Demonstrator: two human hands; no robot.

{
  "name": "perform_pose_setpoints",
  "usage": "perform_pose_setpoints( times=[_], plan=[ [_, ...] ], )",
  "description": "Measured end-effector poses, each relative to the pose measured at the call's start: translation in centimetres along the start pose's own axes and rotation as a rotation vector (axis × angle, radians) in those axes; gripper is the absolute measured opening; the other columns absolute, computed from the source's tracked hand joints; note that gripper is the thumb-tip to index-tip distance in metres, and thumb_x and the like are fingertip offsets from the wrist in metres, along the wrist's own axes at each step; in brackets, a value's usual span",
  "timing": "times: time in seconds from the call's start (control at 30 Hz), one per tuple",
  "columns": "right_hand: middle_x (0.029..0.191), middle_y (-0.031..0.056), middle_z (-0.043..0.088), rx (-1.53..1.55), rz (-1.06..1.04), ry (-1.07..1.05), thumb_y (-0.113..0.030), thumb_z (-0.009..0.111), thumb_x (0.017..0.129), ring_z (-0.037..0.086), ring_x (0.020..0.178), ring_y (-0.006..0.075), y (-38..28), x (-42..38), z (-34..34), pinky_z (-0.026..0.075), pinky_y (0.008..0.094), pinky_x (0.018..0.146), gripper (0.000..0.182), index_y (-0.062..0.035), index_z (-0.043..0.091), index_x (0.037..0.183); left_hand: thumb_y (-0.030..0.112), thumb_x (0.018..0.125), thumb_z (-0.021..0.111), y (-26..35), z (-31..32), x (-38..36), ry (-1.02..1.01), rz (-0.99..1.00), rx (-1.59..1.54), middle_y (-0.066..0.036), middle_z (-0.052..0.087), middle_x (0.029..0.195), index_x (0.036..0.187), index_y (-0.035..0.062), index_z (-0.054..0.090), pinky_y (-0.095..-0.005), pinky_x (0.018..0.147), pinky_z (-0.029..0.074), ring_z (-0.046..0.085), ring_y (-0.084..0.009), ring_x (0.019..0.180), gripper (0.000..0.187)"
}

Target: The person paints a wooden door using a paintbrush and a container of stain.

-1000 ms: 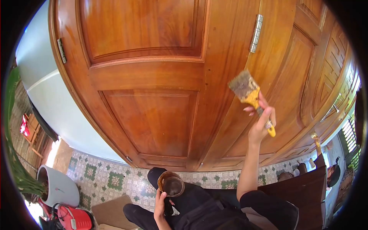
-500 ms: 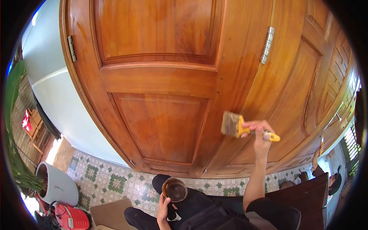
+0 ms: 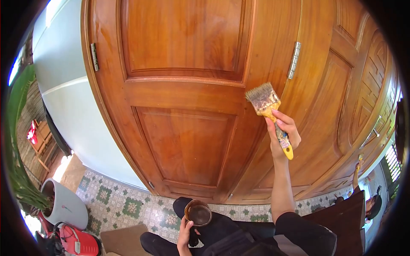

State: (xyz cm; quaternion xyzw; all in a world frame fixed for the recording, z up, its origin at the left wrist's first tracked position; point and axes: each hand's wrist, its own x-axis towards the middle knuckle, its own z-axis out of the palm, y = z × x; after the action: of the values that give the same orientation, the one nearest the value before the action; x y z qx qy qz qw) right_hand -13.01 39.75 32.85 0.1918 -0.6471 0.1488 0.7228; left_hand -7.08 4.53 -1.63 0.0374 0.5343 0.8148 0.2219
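My right hand [image 3: 285,129] is closed round the yellow handle of a wide paintbrush [image 3: 265,100], its bristles pointing up and to the left against the right stile of the wooden door [image 3: 188,141]. Stain or old paint crusts the brush's ferrule. Low in the view, over my knee, my left hand [image 3: 185,230] grips a round brown bowl [image 3: 199,213] by its side. Dark liquid shows inside the bowl. The door has glossy orange-brown raised panels, and a metal hinge [image 3: 294,60] sits just right of the brush.
More panelled doors stretch away to the right, where another person [image 3: 372,207] reaches up with a brush [image 3: 360,158]. A grey planter [image 3: 68,207] and a red machine [image 3: 77,240] stand at lower left on the patterned tile floor [image 3: 141,205]. A dark brown panel [image 3: 337,219] lies beside my right arm.
My right hand has raised the paintbrush and turned it from nearly sideways to bristles up. The view has shifted slightly; my left hand still holds the bowl over my knee.
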Motion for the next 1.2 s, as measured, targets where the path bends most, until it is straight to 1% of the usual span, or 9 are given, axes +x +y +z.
perform_pose_setpoints(
  times=[0.3, 0.43, 0.5, 0.53, 0.57, 0.67, 0.8, 1.1, 1.2],
  plan=[
    [0.113, 0.0266, 0.068, 0.263, -0.007, 0.042, 0.013, 0.07, 0.087, 0.071, 0.101, 0.03, 1.7, 9.4, 3.2, 0.063, 0.0396, 0.084, 0.021, 0.0009, 0.056, 0.099, 0.035, 0.098, 0.058, 0.3, -0.2, 0.1, -0.017, -0.033, 0.014, -0.009, 0.061, 0.093, 0.134, 0.0047, 0.044, -0.0311, 0.054, 0.057, 0.062, -0.0177, 0.057, 0.049],
    [0.108, 0.0227, 0.071, 0.396, -0.091, 0.034, 0.01, 0.071, 0.088, 0.074, 0.088, 0.0255, 3.4, 16.1, 3.8, 0.062, 0.0329, 0.078, 0.016, 0.0038, 0.057, 0.093, 0.035, 0.098, 0.058, 0.3, -0.2, 0.1, -0.016, -0.023, 0.013, -0.009, 0.06, 0.093, 0.134, 0.0052, 0.044, -0.031, 0.054, 0.057, 0.063, -0.0177, 0.058, 0.049],
    [0.098, 0.0183, 0.074, 0.441, -0.106, 0.05, 0.004, 0.069, 0.091, 0.074, 0.081, 0.0204, 4.5, 20.1, 4.2, 0.059, 0.0279, 0.069, 0.011, 0.0028, 0.059, 0.088, 0.027, 0.097, 0.062, 0.4, -0.3, -0.3, -0.014, -0.07, -0.051, -0.012, 0.06, 0.102, 0.146, 0.0008, 0.038, -0.0317, 0.054, 0.056, 0.061, -0.019, 0.061, 0.061],
    [0.103, 0.0218, 0.073, 0.351, -0.151, 0.006, 0.002, 0.069, 0.093, 0.074, 0.084, 0.0256, 4.3, 22.1, 4.0, 0.061, 0.0334, 0.077, 0.011, 0.0032, 0.059, 0.091, 0.027, 0.097, 0.062, 0.2, -0.5, -0.9, -0.005, -0.082, -0.051, -0.012, 0.06, 0.102, 0.146, 0.0008, 0.038, -0.0317, 0.054, 0.056, 0.061, -0.019, 0.061, 0.061],
    [0.098, 0.0108, 0.07, 0.491, -0.128, 0.044, 0.006, 0.067, 0.092, 0.069, 0.081, 0.0153, 3.8, 24.4, 4.8, 0.058, 0.0263, 0.071, 0.011, 0.0009, 0.059, 0.086, 0.027, 0.097, 0.061, 0.3, -0.5, -0.7, -0.019, -0.066, -0.037, -0.012, 0.06, 0.102, 0.146, 0.0008, 0.038, -0.0318, 0.054, 0.056, 0.061, -0.019, 0.061, 0.06],
    [0.099, 0.0154, 0.072, 0.492, -0.181, 0.028, 0.004, 0.067, 0.093, 0.072, 0.084, 0.0184, 5.7, 30.9, 5.3, 0.061, 0.0291, 0.073, 0.013, -0.0011, 0.058, 0.086, 0.036, 0.098, 0.059, 0.7, 0.1, -0.2, -0.026, -0.011, 0.022, -0.008, 0.06, 0.094, 0.132, 0.0046, 0.046, -0.0303, 0.054, 0.056, 0.062, -0.0171, 0.058, 0.048],
    [0.085, 0.013, 0.072, 0.313, -0.243, 0.111, -0.001, 0.07, 0.093, 0.071, 0.074, 0.0157, 4.6, 34.7, 5.4, 0.061, 0.0281, 0.066, 0.017, -0.0021, 0.057, 0.082, 0.025, 0.097, 0.06, 0.2, -0.5, -0.2, -0.041, -0.047, -0.024, -0.013, 0.059, 0.11, 0.147, 0.0003, 0.037, -0.0313, 0.056, 0.056, 0.062, -0.0195, 0.07, 0.06],
    [0.086, 0.0158, 0.074, -0.094, -0.063, 0.157, -0.005, 0.072, 0.093, 0.072, 0.069, 0.017, 2.4, 22.4, 4.4, 0.057, 0.0274, 0.065, 0.016, 0.0006, 0.06, 0.084, 0.024, 0.097, 0.061, 0.5, -0.5, -0.5, -0.04, -0.03, -0.028, -0.015, 0.059, 0.115, 0.152, 0.0007, 0.031, -0.0313, 0.056, 0.057, 0.062, -0.0199, 0.079, 0.066],
    [0.069, 0.0077, 0.066, 0.106, -0.002, 0.222, -0.003, 0.071, 0.092, 0.066, 0.057, 0.0114, 1.2, 15.6, 3.8, 0.05, 0.0234, 0.051, 0.019, -0.0005, 0.058, 0.079, 0.022, 0.097, 0.062, 0.2, -0.8, -0.6, -0.055, -0.04, -0.015, -0.016, 0.06, 0.112, 0.152, 0.0006, 0.029, -0.0315, 0.056, 0.057, 0.063, -0.0199, 0.078, 0.068]
  ],
)
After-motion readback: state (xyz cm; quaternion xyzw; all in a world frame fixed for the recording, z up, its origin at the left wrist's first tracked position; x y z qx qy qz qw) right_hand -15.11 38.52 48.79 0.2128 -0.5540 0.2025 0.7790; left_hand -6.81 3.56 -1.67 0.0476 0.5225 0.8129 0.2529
